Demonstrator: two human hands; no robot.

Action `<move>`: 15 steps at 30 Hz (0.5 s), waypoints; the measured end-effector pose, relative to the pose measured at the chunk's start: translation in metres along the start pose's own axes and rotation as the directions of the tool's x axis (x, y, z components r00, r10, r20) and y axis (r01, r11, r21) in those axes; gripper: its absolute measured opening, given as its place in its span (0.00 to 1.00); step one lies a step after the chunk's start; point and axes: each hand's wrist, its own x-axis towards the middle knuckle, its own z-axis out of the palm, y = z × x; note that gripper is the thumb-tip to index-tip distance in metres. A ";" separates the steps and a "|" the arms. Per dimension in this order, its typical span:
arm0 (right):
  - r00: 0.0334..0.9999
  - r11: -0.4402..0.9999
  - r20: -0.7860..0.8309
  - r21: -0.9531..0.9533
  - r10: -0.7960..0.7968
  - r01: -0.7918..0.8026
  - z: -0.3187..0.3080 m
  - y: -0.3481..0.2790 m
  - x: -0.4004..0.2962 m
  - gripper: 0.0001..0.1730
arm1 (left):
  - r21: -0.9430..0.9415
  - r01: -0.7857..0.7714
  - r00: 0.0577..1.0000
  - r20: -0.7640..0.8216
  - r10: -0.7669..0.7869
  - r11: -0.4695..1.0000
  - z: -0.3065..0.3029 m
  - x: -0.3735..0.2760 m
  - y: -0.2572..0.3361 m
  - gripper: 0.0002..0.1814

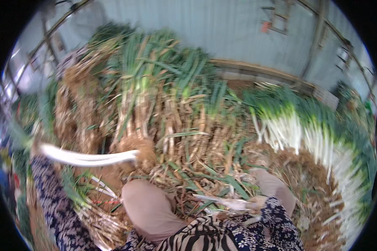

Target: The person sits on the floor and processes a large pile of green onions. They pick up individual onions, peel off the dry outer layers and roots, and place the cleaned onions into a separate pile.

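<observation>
At the left, my left hand (36, 146) grips peeled long green onions; their white shafts (91, 157) point right, toward a brown root clump. Their green leaves (17, 131) trail up and left, blurred by motion. My right hand (256, 203) is low over my lap, near my right knee, partly covered by its floral sleeve (271, 208). It appears closed around a long, pale, thin thing (220, 200) that points left; blur hides whether this is a blade or a strip of onion skin. Unpeeled onions with brown, dry skins (172, 125) stand bunched before me.
Peeled white onions (282, 130) lie in a curved row along the right. A smaller unpeeled bunch (100, 219) rests beside my left knee (147, 204). Leaf scraps and skins (204, 175) litter the soil between my legs. Behind stands a pale sheet wall (226, 31) with a low ledge (264, 70).
</observation>
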 end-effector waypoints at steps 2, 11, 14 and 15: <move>0.949 0.885 -0.199 -0.445 -0.246 0.136 0.004 0.012 0.031 0.33 | -0.015 0.030 1.000 0.001 -0.030 0.999 0.041 -0.005 -0.055 0.21; 0.340 0.428 -0.329 -0.860 -0.881 0.277 0.037 -0.196 -0.052 0.45 | -0.112 0.098 0.989 -0.098 -0.109 0.989 0.216 -0.201 -0.183 0.16; 0.360 0.404 -0.297 -0.874 -0.884 0.271 0.040 -0.198 -0.032 0.52 | -0.182 0.160 0.979 0.154 -0.133 0.970 0.238 -0.183 -0.224 0.15; 0.424 0.444 -0.324 -0.868 -0.846 0.223 0.035 -0.192 -0.034 0.53 | -0.216 0.185 0.939 0.325 -0.108 0.959 0.239 -0.161 -0.244 0.16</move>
